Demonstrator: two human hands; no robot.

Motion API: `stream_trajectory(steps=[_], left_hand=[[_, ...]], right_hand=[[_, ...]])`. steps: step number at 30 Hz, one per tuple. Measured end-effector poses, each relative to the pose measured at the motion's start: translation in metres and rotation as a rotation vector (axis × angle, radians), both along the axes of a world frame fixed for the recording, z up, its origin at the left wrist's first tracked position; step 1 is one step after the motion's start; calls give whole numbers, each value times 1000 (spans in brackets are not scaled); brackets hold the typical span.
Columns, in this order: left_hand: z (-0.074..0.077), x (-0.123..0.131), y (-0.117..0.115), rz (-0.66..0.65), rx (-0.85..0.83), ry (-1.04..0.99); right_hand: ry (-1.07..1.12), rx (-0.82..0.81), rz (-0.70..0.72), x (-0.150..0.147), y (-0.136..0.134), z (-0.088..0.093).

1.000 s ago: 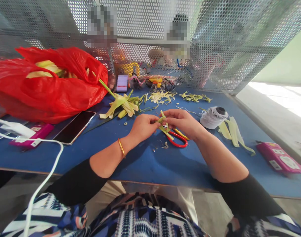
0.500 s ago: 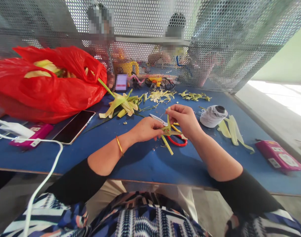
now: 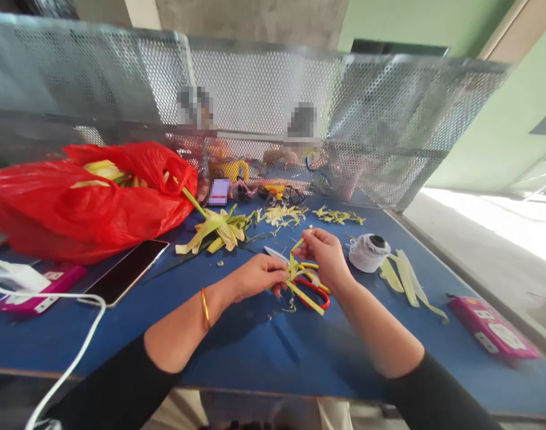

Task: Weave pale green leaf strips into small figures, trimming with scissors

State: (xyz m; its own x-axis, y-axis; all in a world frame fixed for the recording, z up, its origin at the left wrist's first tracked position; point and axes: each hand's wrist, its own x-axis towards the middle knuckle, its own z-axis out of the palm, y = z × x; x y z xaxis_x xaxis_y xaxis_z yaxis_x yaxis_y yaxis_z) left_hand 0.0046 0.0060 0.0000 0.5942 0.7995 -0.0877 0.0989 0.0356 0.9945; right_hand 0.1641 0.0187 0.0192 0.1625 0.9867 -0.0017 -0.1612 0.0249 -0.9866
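Between my hands is a small folded piece of pale green leaf strips (image 3: pixel 292 268), with one strip end pointing down toward me. My left hand (image 3: pixel 266 273) pinches its left side between thumb and fingers. Closed at the fingertips, my right hand (image 3: pixel 323 251) grips a strip that rises from the same piece. Below them on the table lie scissors (image 3: pixel 324 300) with red and yellow handles, their blades pointing up and left and partly hidden by the hands. A white thread spool (image 3: pixel 369 253) stands right of my right hand, with loose pale leaf strips (image 3: pixel 408 278) beside it.
A red plastic bag (image 3: pixel 93 209) of leaves fills the left, near a dark phone (image 3: pixel 128 273) and a white cable (image 3: pixel 71 370). Leaf pieces (image 3: pixel 219 230) lie farther back. A perforated metal screen (image 3: pixel 264 89) stands behind, with people beyond. A pink packet (image 3: pixel 491 327) lies right.
My view has tilted up, so everything sits lower in it. The leaf piece has turned in my fingers, and my right hand now draws a strip up and to the right.
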Motion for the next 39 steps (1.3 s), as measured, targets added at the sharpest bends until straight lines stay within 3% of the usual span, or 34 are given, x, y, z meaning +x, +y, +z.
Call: stream_trajectory(steps=[8, 13, 19, 22, 25, 28, 32, 34, 37, 39], left_hand=[[-1, 5, -4, 102, -41, -41], [-5, 4, -1, 140, -70, 74], [-4, 4, -2, 74, -26, 121], [-5, 2, 2, 200, -58, 113], [-6, -1, 8, 329, -71, 82], [-5, -2, 11, 381, -94, 53], [1, 0, 10, 385, -169, 58], [3, 0, 10, 412, -209, 40], [2, -1, 11, 475, -259, -33], [-1, -2, 12, 515, -277, -97]], right_hand=[[32, 36, -14, -5, -2, -5], [7, 82, 0, -4, -2, -7], [-99, 49, 33, 0, 9, -16], [-303, 68, 63, 9, 14, -13], [-619, 103, 281, 19, 15, -7], [-725, 79, 458, 23, 15, -8], [-858, 92, 323, 20, 15, -16], [-992, 250, 155, 18, 12, -17], [-1195, 730, -92, 14, 2, -13], [-1323, 1051, -42, 8, -8, -11]])
